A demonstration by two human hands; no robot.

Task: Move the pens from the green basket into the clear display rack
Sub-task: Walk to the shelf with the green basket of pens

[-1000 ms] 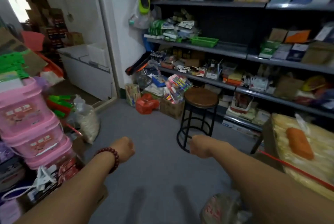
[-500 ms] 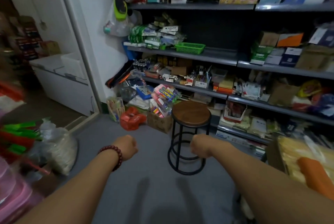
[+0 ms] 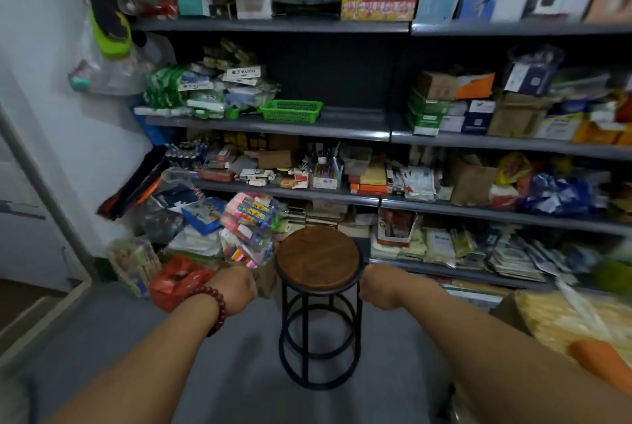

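— What has shifted?
— The view has come nearer the shelves, and the round wooden-topped stool (image 3: 318,258) with black metal rings now stands between both arms.
— The hands?
— The left hand (image 3: 239,287) and right hand (image 3: 374,285) are stretched forward, fingers curled into fists and holding nothing.
— The basket?
— The green plastic mesh basket (image 3: 291,111) sits on the grey metal shelf (image 3: 349,126), with its long side along the edge. Its contents are hidden.

Stool (image 3: 318,258): stands before the lower shelves (image 3: 478,215).
Green basket (image 3: 291,111): open above; bare shelf (image 3: 355,121) on its right, packets (image 3: 205,95) crowding its left.
Clear display rack (image 3: 325,174): boxes (image 3: 372,179) close on both sides.
Floor (image 3: 143,317) left of stool: heaped bags (image 3: 246,222).
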